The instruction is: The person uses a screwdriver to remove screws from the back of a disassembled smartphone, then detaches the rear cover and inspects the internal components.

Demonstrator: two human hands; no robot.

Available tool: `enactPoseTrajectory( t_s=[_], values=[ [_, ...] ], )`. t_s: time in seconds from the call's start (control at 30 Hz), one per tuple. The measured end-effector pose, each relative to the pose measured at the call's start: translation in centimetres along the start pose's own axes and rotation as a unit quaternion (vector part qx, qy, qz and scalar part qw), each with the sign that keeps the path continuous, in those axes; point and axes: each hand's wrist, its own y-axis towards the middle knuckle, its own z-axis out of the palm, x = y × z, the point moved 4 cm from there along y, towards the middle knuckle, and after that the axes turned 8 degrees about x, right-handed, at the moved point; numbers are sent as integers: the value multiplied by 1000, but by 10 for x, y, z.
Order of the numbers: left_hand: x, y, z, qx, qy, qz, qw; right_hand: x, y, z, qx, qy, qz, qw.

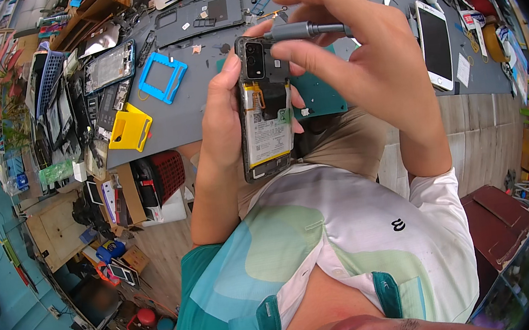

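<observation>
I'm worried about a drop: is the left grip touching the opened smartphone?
Touching. The head view shows the left grip wrapped around the opened smartphone, its thumb against the phone's left edge.

The left fingers (231, 66) hold an opened, dark rectangular smartphone (268, 132), its yellow-edged silvery battery (266, 142) exposed. The right fingers (304, 56) hold a grey cylindrical tool (297, 31) beside the camera end. A blue plastic frame (156, 94) lies leftward on the grey worktop (184, 119).
</observation>
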Motion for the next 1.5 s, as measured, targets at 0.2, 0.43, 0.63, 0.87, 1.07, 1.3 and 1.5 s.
enactPoseTrajectory(
  t_s=[0.2,0.43,0.63,0.87,1.07,1.3,1.5],
  values=[
    [0,0,3,-15,-13,2,1000,-3,-2,-1,-20,-8,-32,999],
    [0,2,-1,-4,-15,13,1000,2,-9,-8,-29,-22,-1,999],
    [1,1,-2,1,-13,6,1000,-5,-5,-2,-19,-4,4,1000],
    [1,1,0,-4,-16,7,1000,-5,-2,2,-27,-2,0,1000],
    [2,-3,-3,-11,-21,-15,1000,-12,-1,-2,15,-47,10,999],
    [2,-1,0,-6,-14,-1,1000,-2,1,-1,13,-9,39,999],
    [0,-1,1,-11,-6,-4,1000,-3,-2,-4,15,-40,45,998]
  ],
)
